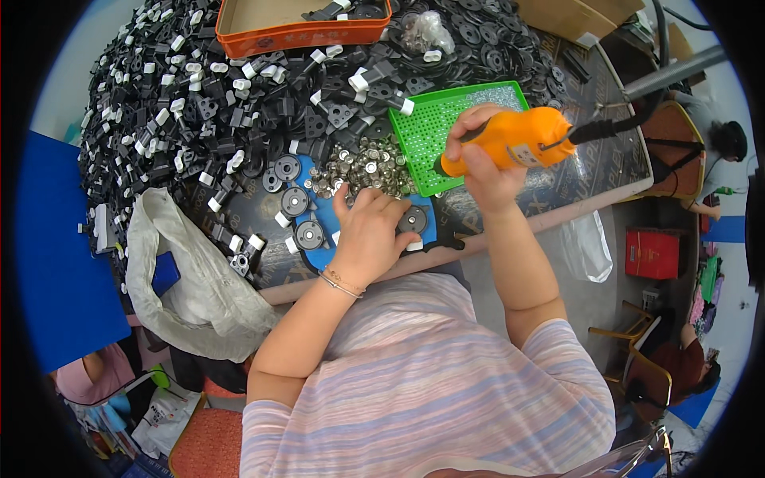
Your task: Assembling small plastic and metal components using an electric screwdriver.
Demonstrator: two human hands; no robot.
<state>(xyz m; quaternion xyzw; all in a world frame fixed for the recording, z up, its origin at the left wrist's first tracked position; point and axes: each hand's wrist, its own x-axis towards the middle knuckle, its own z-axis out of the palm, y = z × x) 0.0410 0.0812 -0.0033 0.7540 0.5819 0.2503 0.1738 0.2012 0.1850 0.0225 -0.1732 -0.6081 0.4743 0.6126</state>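
My right hand [488, 163] is wrapped round an orange electric screwdriver [518, 139], whose dark tip points down over the green mesh tray [417, 163]. Small silvery screws [496, 97] lie at that tray's far right end. My left hand [368, 231] rests palm down over a blue fixture [320, 256], fingers apart. Its fingertips reach the near edge of a heap of small metal caps [362, 163]. Beside its thumb sits a black wheel [413, 220] with a white end piece. More wheels, one of them a black wheel [309, 234], stand along the fixture's left side.
A large heap of black brackets with white ends [199, 95] covers the table's left and back. Black discs [478, 36] pile up behind the tray, near an orange-red box [303, 38]. A whitish cloth bag [191, 295] hangs at the near left edge. The screwdriver's cable [629, 123] runs right.
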